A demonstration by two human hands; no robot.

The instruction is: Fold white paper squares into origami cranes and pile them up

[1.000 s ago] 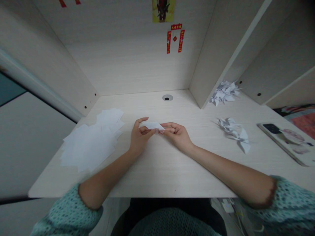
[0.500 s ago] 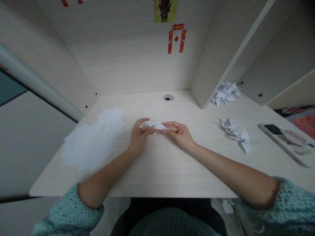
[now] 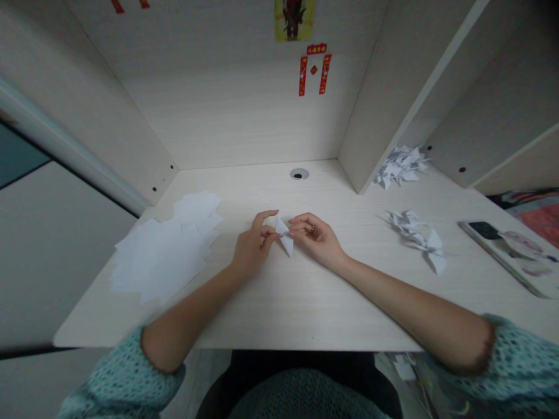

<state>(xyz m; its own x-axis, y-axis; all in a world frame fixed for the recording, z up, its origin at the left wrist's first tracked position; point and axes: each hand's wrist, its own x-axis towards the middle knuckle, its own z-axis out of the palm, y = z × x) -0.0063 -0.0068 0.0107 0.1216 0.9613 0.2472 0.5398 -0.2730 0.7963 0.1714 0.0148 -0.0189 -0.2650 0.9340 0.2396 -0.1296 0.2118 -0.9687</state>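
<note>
A small piece of folded white paper [image 3: 286, 241] is held just above the middle of the desk, its long points running up and down. From the left, my left hand [image 3: 257, 243] pinches its edge between thumb and fingers. My right hand [image 3: 318, 237] has its curled fingertips on the paper's right side, thumb and forefinger closed on it. The fingertips partly cover the paper's middle, so its exact folds cannot be made out.
Overlapping white paper sheets [image 3: 152, 256] lie on the desk [image 3: 262, 314] at left. To the right are several folded paper pieces [image 3: 414, 233], a phone [image 3: 515, 250] and, behind a dividing panel [image 3: 375, 99], a heap of folded paper [image 3: 400, 166]. A round cable hole [image 3: 299, 174] is at the back.
The folded paper has turned from lying crosswise to pointing up and down. My left hand has shifted right, closer to my right hand, which stays nearly in place.
</note>
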